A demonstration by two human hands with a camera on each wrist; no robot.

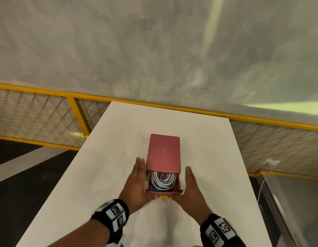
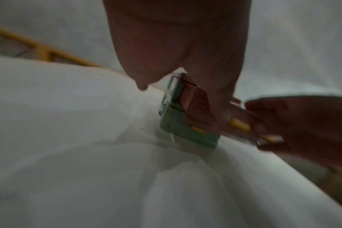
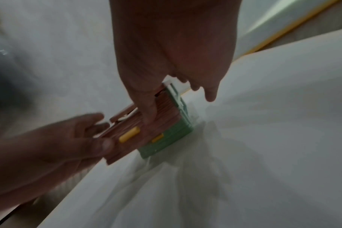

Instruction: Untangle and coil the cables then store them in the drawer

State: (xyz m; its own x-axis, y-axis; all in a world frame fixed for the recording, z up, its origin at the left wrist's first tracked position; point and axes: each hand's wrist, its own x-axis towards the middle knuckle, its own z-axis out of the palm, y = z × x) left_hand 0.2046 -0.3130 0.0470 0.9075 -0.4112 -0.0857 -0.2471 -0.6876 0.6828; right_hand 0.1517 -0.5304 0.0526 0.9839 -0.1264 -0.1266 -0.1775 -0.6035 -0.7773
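Note:
A pink drawer unit [image 1: 164, 152] stands on the white table [image 1: 110, 157]. Its top drawer [image 1: 163, 191] is pulled out toward me and holds coiled white and blue cables [image 1: 162, 179]. My left hand [image 1: 136, 182] lies flat along the drawer's left side with straight fingers. My right hand [image 1: 192, 188] lies the same way along the right side. In the right wrist view both thumbs press the pink drawer front [image 3: 127, 126] beside its yellow handle [image 3: 129, 134]. A green lower drawer [image 2: 178, 128] sits shut beneath it.
A yellow mesh railing [image 1: 47, 111] runs behind the table's far edge. A white socket [image 1: 271, 162] with a plugged-in white cable hangs on the railing at the right. The table's left edge drops to a dark floor [image 1: 20, 175].

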